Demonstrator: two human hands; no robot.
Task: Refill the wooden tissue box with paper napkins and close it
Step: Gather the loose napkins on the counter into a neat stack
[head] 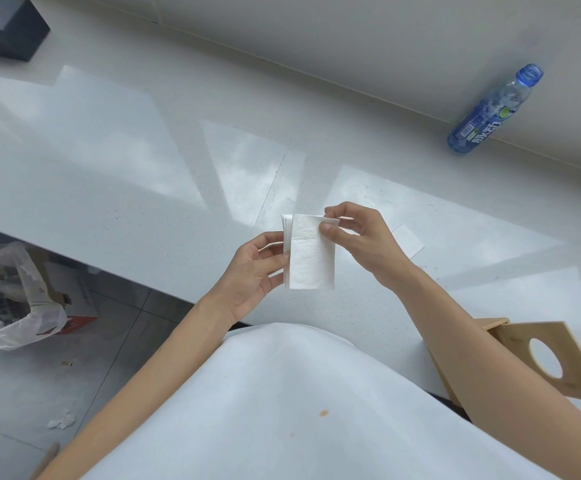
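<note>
A small stack of folded white paper napkins (311, 258) is held above the white counter (143, 174). My left hand (251, 271) grips its left edge and lower side. My right hand (355, 237) pinches the upper right corner of the front napkin between thumb and forefinger. The wooden tissue box (541, 358) sits at the lower right near the counter's front edge, partly hidden behind my right forearm; its panel with a round hole faces up and toward me. One flat napkin (407, 240) lies on the counter just right of my right hand.
A blue plastic bottle (490, 112) without a cap stands by the wall at the far right. A dark box (2, 26) sits at the far left of the counter. Below the counter edge, a plastic bag (8, 299) and a cardboard box (74, 306) rest on the floor.
</note>
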